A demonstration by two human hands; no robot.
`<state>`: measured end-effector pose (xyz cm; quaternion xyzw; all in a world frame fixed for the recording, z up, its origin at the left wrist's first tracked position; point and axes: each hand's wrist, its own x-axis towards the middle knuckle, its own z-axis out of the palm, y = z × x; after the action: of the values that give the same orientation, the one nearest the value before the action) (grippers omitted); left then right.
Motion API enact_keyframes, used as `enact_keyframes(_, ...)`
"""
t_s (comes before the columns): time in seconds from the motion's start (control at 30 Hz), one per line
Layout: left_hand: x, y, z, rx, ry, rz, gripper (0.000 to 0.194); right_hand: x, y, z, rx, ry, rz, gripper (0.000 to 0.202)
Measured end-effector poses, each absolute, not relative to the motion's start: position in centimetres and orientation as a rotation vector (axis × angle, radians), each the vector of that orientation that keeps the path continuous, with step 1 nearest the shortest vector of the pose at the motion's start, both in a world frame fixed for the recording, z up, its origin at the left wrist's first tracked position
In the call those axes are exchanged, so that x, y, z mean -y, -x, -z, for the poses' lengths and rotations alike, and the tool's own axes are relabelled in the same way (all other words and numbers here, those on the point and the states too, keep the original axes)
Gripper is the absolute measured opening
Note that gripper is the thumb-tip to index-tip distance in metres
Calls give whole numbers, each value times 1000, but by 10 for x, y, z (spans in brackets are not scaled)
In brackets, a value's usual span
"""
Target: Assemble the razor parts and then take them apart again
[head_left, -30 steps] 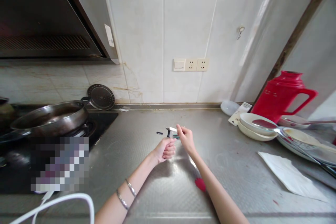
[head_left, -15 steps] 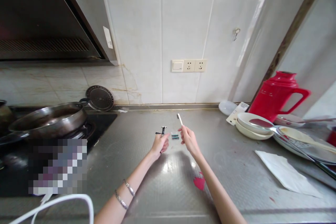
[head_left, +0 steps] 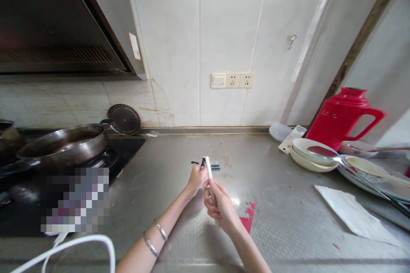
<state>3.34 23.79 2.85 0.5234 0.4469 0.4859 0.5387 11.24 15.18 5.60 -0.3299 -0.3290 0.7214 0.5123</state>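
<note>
On a steel counter [head_left: 150, 179], 2 hands meet over 1 black razor [head_left: 203, 162] & 1 white toothbrush [head_left: 209, 173]. Left hand [head_left: 195, 180], w/ 2 bracelets [head_left: 155, 237] on its wrist, closes its fingers round the razor; right hand [head_left: 221, 208] grips the toothbrush, its upper end just beside the razor head. Whether they touch, can't tell. Lying nearby: 2 green strips [head_left: 215, 167], partly hidden behind the toothbrush, & 1 small black pc. [head_left: 194, 163]. Vs. 0.5 sec. ago, the hands are closer tog. & the toothbrush has swung toward the razor. Right forearm partly blocks 1 torn red sheet [head_left: 249, 217]. Far right: 1 red flask [head_left: 342, 117] behind 2 stacked bowls [head_left: 312, 158]; left, 1 pan [head_left: 65, 147] on the stove [head_left: 128, 147].
</note>
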Motion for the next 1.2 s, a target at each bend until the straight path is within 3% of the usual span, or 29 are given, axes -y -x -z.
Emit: enact_keyframes(1.2,-250,-30,-13,-1079,-1279,-1152,51,-145,-99,-63,702,757,-1762,50)
